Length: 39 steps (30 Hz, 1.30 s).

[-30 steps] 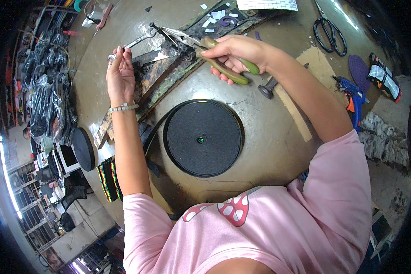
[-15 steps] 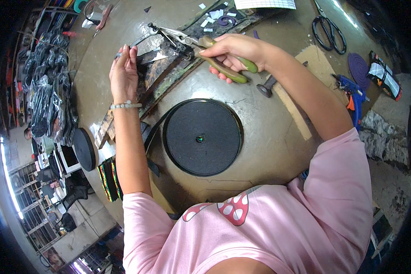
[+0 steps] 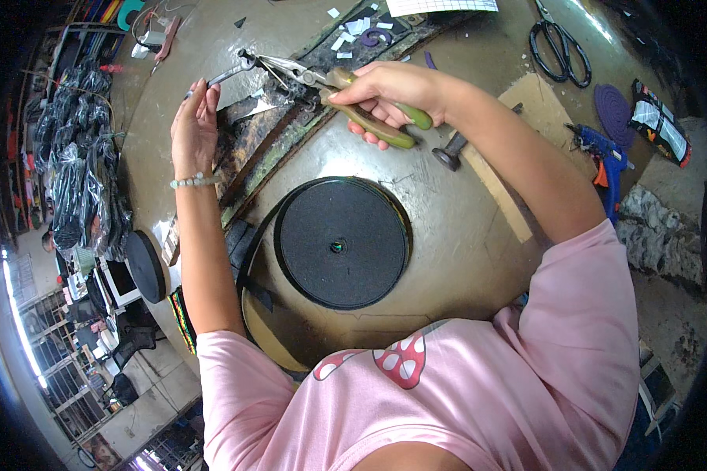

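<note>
My right hand [image 3: 393, 94] is wrapped round the olive-green handles of a pair of pliers [image 3: 310, 77]. The pliers' long jaws point left, to a small dark metal fitting [image 3: 246, 58] above a dark worn metal bar. My left hand [image 3: 196, 129], a beaded bracelet at its wrist, grips a slim metal wrench [image 3: 229, 73] between thumb and fingers. The wrench's far end meets the same fitting; whether it is seated on it is too small to tell. Nearer to me lies a big flat roll of black webbing [image 3: 342, 243], its loose strip curving off to the left.
The worn metal bar [image 3: 251, 161] runs diagonally across the table. At right lie a hammer [image 3: 448, 155] by a cardboard sheet [image 3: 554, 118], black scissors [image 3: 559, 51], a blue glue gun [image 3: 601, 149] and a purple coil [image 3: 614, 114]. Plastic-wrapped black bundles [image 3: 78, 149] hang at left.
Both hands, with the wrench and pliers, have shifted slightly left in the picture, the left hand most. The webbing's loose strip bows out wider beside the roll.
</note>
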Each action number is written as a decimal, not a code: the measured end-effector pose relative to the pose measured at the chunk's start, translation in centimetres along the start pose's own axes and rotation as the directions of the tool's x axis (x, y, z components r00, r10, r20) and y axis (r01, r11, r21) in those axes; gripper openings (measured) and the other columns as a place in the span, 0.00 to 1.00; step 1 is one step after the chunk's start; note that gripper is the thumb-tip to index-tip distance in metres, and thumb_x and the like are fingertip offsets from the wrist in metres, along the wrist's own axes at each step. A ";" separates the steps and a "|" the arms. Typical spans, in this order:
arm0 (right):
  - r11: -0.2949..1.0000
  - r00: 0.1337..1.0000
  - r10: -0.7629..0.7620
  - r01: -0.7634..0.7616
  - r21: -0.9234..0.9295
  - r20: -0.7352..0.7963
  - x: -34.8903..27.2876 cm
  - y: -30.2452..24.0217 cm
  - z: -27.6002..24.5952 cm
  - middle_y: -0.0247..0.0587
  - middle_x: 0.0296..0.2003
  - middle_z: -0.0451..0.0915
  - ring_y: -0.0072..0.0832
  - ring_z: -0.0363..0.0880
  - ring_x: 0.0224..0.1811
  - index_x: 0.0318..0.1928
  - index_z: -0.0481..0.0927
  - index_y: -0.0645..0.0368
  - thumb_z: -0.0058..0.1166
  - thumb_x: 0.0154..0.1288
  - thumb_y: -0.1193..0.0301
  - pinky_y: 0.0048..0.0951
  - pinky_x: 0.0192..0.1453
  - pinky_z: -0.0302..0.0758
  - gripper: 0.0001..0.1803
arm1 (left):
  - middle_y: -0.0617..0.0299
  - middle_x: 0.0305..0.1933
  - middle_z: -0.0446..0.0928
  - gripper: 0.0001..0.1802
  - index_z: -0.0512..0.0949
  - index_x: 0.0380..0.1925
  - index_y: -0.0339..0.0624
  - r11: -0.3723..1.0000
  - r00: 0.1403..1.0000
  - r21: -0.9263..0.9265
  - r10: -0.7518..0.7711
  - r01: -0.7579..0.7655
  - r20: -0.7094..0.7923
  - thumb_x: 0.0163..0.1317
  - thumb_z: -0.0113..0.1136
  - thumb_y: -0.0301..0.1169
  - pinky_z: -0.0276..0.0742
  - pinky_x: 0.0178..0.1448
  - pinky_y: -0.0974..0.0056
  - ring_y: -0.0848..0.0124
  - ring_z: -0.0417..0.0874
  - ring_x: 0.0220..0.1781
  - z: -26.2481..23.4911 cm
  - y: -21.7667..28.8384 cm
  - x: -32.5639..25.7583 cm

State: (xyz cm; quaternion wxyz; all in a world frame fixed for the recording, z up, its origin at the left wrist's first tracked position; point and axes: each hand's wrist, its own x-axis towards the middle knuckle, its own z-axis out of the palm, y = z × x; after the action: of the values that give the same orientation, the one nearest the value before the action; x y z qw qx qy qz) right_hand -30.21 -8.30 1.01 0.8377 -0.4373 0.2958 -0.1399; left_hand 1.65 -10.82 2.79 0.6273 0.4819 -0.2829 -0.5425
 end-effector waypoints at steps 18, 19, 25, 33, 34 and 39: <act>1.000 1.000 -0.006 0.007 -0.014 0.006 -0.1 -0.2 -0.1 0.40 0.25 0.75 0.25 0.76 0.21 0.33 0.69 0.60 0.50 0.64 0.60 0.30 0.24 0.78 0.14 | 0.54 0.38 0.77 0.09 0.72 0.40 0.28 0.989 0.988 0.046 -0.144 0.142 0.050 0.61 0.57 0.23 0.82 0.43 0.77 0.67 0.81 0.41 -0.1 0.5 1.7; 1.000 1.000 -0.003 0.003 -0.019 0.002 -0.1 -0.2 -0.1 0.40 0.25 0.75 0.25 0.76 0.21 0.33 0.70 0.59 0.50 0.64 0.60 0.30 0.24 0.78 0.15 | 0.54 0.38 0.77 0.09 0.73 0.40 0.28 0.987 0.982 0.041 -0.161 0.158 0.097 0.61 0.56 0.23 0.82 0.43 0.77 0.67 0.81 0.41 0.0 0.7 2.3; 0.999 1.000 0.007 -0.007 -0.033 0.003 -0.1 -0.3 -0.1 0.41 0.25 0.75 0.26 0.76 0.22 0.33 0.70 0.60 0.51 0.63 0.60 0.31 0.25 0.78 0.15 | 0.55 0.39 0.77 0.09 0.74 0.40 0.31 0.947 0.912 0.126 -0.318 0.294 0.259 0.62 0.56 0.25 0.81 0.38 0.79 0.72 0.81 0.37 1.3 1.4 5.6; 1.000 1.000 0.015 -0.015 -0.013 0.011 0.0 -0.3 -0.1 0.40 0.24 0.75 0.27 0.76 0.21 0.33 0.70 0.60 0.50 0.63 0.60 0.32 0.25 0.78 0.15 | 0.64 0.39 0.79 0.14 0.74 0.45 0.38 0.842 0.871 0.523 -0.350 0.131 0.345 0.64 0.57 0.34 0.71 0.29 0.84 0.85 0.75 0.29 5.1 1.7 8.5; 1.000 1.000 0.013 -0.013 -0.018 0.000 0.0 -0.3 0.0 0.40 0.24 0.75 0.27 0.76 0.21 0.33 0.70 0.60 0.50 0.63 0.60 0.32 0.25 0.78 0.15 | 0.65 0.39 0.79 0.15 0.73 0.46 0.37 0.815 0.821 0.570 -0.396 0.108 0.410 0.64 0.57 0.35 0.69 0.28 0.84 0.86 0.74 0.29 6.1 1.7 8.9; 1.000 1.000 0.011 -0.011 -0.011 0.004 0.0 -0.1 -0.2 0.40 0.24 0.75 0.26 0.76 0.21 0.32 0.70 0.60 0.50 0.64 0.60 0.31 0.24 0.78 0.15 | 0.70 0.40 0.79 0.18 0.72 0.50 0.40 0.671 0.726 0.738 -0.471 -0.075 0.502 0.64 0.56 0.37 0.63 0.27 0.83 0.89 0.68 0.26 10.5 1.1 9.4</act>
State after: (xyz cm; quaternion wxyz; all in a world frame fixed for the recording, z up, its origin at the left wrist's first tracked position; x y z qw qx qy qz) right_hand -30.30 -8.47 1.04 0.8365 -0.4408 0.2971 -0.1328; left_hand -4.72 -23.00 6.15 0.1791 0.4930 -0.6134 -0.5904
